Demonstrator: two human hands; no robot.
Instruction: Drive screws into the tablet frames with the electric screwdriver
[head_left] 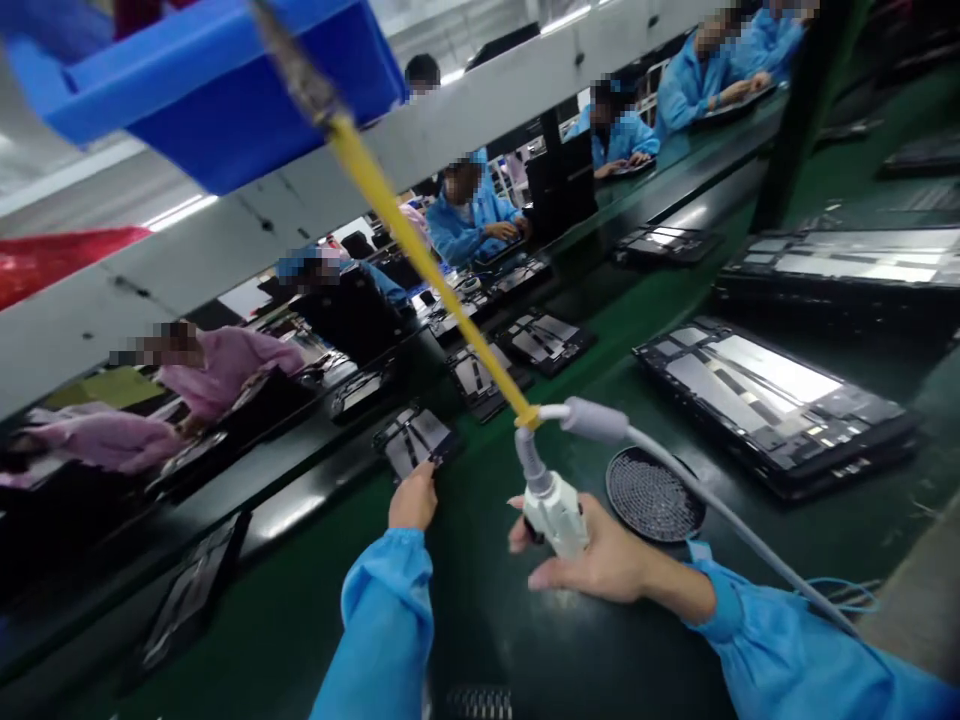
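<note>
My right hand is closed around a white electric screwdriver that hangs from a yellow cord and trails a grey cable. My left hand reaches forward with its fingers curled down onto the near edge of a small opened device on the green belt. What the fingers grip is hidden. Just right of the screwdriver sits a round black screw tray. Both of my sleeves are blue.
A large opened device lies at right, with another behind it. More opened units line the belt. Several seated people in blue and pink coats work across it. A blue bin sits overhead on a grey rail.
</note>
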